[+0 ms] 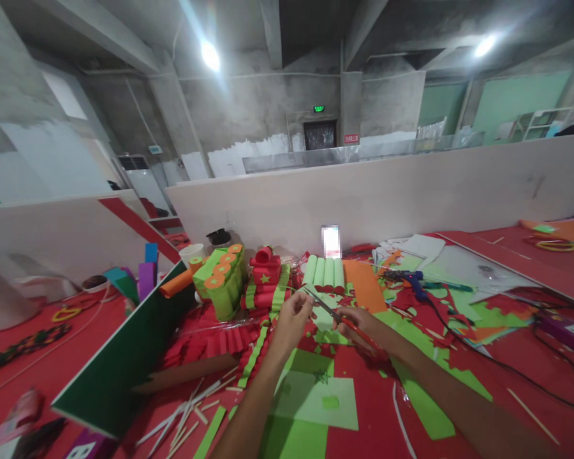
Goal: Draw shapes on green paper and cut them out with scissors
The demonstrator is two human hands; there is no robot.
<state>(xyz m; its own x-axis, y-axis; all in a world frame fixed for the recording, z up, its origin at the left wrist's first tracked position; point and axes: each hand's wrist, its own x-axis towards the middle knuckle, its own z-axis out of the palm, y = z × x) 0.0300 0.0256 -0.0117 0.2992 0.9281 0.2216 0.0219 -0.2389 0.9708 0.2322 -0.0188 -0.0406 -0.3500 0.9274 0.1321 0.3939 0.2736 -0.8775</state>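
The red-handled scissors (333,312) are held in the right hand (362,320), blades near the left hand (295,313), its fingertips pinched (on what, I cannot tell), above the red table (375,408); pale green rolls (324,273) stand beyond.

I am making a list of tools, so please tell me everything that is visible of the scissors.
The scissors have dark, metal-looking blades and long red handles, perhaps plastic. The right hand grips them above the cluttered red table; they slant, tips toward the left hand. Whether the blades are open or touch anything is too small to tell.
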